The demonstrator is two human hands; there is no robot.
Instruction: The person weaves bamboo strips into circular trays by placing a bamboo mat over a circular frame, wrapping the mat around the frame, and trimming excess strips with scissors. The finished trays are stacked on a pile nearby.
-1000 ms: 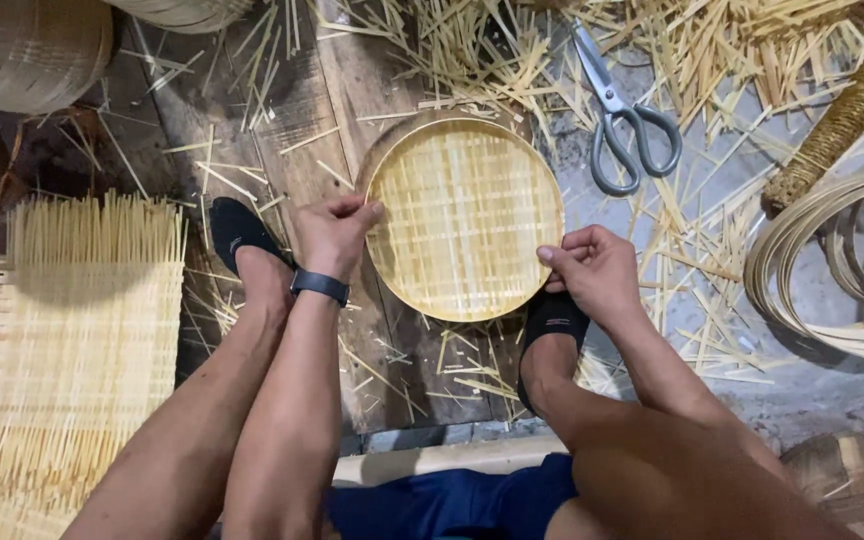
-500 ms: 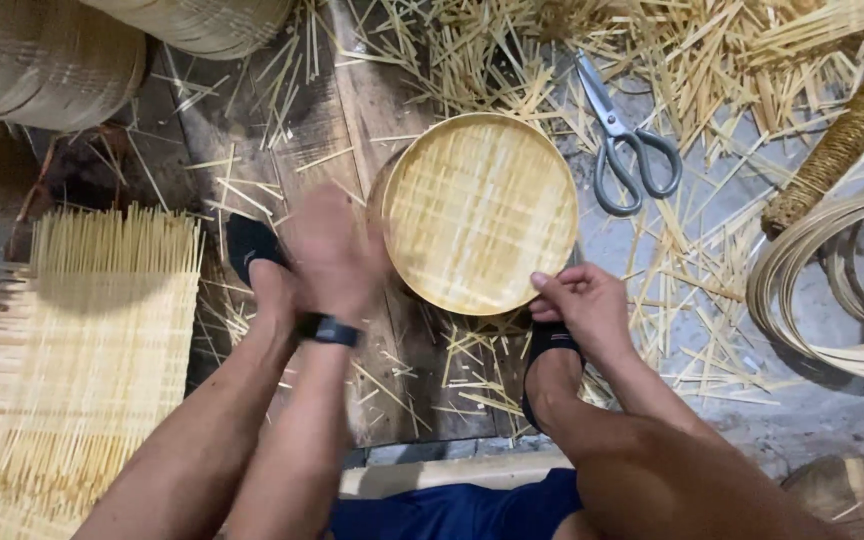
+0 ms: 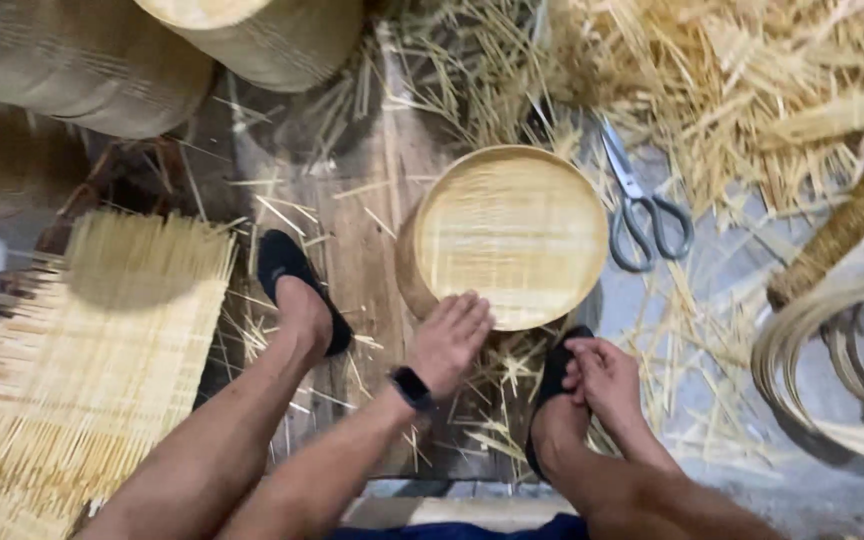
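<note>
Seen from the head camera, a seated person leans over a round woven bamboo tray (image 3: 512, 235) resting on a wooden board (image 3: 362, 230) on the floor, between two feet in dark slip-on shoes. The left hand (image 3: 449, 340), a dark watch (image 3: 411, 387) at its wrist, lies flat with fingers spread against the tray's near rim, holding nothing; the right hand (image 3: 602, 375) is curled loosely by the right shoe (image 3: 552, 385), just off the tray's near right edge, and whether its grip pinches anything cannot be told. The tray looks largely formed, its weave closed and its rim bound all round; any finishing left would seem to be at the near edge where the hands sit, though that is a judgement only. Grey-handled scissors (image 3: 642, 210) lie just right of the tray, apart from it. Loose bamboo slivers (image 3: 712, 90) crowd the far and right sides, coiled strips (image 3: 832, 350) lie at far right, a flat woven mat (image 3: 102, 350) spreads at left, and large baskets (image 3: 152, 60) stand at far left. Open room is scant, mostly bare board left of the tray.
</note>
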